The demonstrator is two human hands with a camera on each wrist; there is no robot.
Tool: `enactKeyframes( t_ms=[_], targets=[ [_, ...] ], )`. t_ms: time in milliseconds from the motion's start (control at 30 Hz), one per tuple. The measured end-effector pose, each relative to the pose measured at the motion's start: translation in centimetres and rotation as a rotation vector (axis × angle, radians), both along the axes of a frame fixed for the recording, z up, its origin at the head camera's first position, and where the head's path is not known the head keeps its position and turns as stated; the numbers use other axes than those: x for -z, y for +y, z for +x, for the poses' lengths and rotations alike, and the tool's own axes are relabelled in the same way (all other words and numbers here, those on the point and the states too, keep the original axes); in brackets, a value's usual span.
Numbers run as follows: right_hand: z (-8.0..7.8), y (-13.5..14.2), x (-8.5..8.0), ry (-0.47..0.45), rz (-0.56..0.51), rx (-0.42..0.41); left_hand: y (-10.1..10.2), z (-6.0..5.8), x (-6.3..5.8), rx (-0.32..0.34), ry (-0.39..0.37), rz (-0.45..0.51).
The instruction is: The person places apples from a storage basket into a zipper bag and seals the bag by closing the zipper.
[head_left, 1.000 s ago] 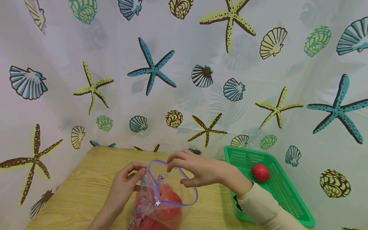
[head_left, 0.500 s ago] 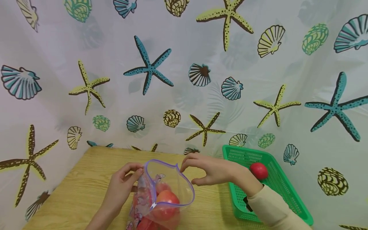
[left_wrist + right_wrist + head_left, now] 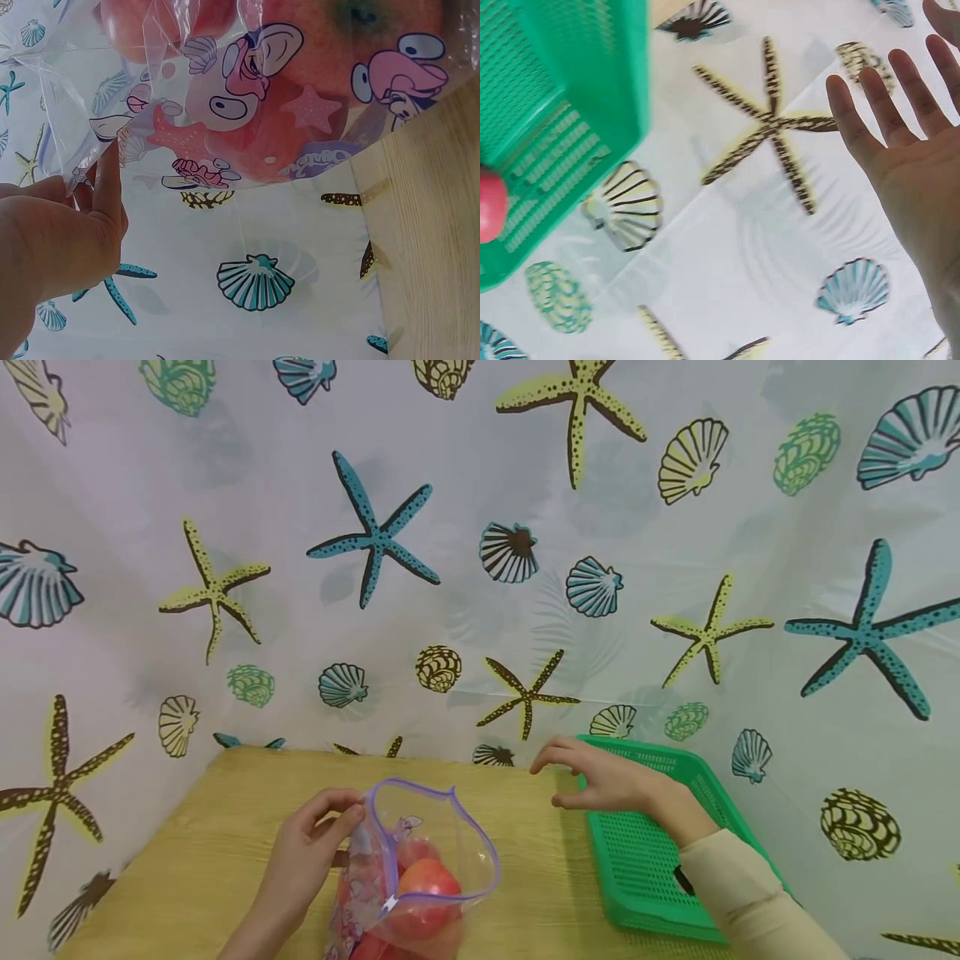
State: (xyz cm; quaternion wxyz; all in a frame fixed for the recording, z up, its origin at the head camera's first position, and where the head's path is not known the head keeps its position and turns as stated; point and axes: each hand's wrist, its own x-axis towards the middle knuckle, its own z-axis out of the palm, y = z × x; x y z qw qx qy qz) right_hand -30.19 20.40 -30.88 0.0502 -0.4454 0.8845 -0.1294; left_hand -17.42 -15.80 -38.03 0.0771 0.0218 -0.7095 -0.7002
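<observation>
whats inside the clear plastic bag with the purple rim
Round red fruits; nearer ones partly cover those behind, so their hidden parts and exact number can't be told.

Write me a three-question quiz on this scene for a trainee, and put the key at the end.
1. Multiple choice: what does the left hand pinch?
a) the right sleeve
b) the clear bag near its opening
c) the table edge

2. True or false: the right hand is apart from the bag.

3. Short answer: at the left edge of the right wrist view, what shows inside the green basket?

Key: 1. b. 2. True. 3. A round red fruit, partly cut off by the picture edge.
</observation>
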Motion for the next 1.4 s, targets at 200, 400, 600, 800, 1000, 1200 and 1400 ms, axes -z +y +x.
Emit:
enactKeyframes(
  t_ms=[200, 400, 600, 800, 1000, 1200, 1400],
  targets=[
    [-2.9, 1.3, 2.7, -0.016, 0.061, 0.04, -1.2, 1.3, 0.7, -0.045, -0.085, -0.015],
    [-4.8, 3.8, 3.6, -0.038, 0.082, 0.128, -1.2, 1.2, 0.7, -0.043, -0.105, -0.008],
    [-6.6, 7.4, 4.5, -0.073, 0.046, 0.204, -1.0, 0.8, 0.4, -0.036, -0.091, -0.001],
    [-7.4, 11.0, 6.2, -0.046, 0.084, 0.304, -0.6, 0.5, 0.3, -0.019, -0.067, -0.006],
    [-7.6, 13.5, 7.7, -0.013, 0.09, 0.412, -0.3, 0.4, 0.2, -0.002, -0.052, -0.008],
    [-7.1, 15.3, 9.1, -0.081, 0.095, 0.532, 0.2, 0.3, 0.0, 0.006, -0.058, 0.002],
    [-6.7, 16.4, 9.8, -0.141, 0.144, 0.585, 0.4, 0.2, -0.1, 0.014, -0.05, 0.002]
  ],
)
